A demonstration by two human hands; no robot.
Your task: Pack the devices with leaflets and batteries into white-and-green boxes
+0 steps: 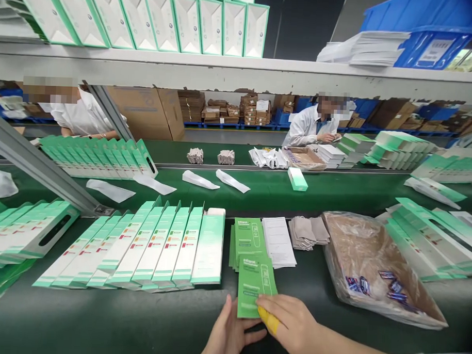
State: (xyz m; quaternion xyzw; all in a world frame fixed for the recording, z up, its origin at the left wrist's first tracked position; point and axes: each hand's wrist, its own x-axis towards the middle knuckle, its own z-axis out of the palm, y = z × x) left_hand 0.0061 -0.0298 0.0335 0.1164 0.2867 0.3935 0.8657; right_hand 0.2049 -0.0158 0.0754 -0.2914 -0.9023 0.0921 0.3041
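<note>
While pinched at its lower left edge by the right hand, green printed card tilted over the dark green conveyor belt, yellow-taped finger pressed on its face; left hand spread beneath, grip unclear. Just above: stack of green cards, then white leaflets. Leftward, row of white-and-green cartons; rightward, plastic-lined cardboard box containing blue packets.

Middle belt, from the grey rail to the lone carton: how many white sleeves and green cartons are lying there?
White sleeves: 4
Green carton: 1
Total: 5
</note>
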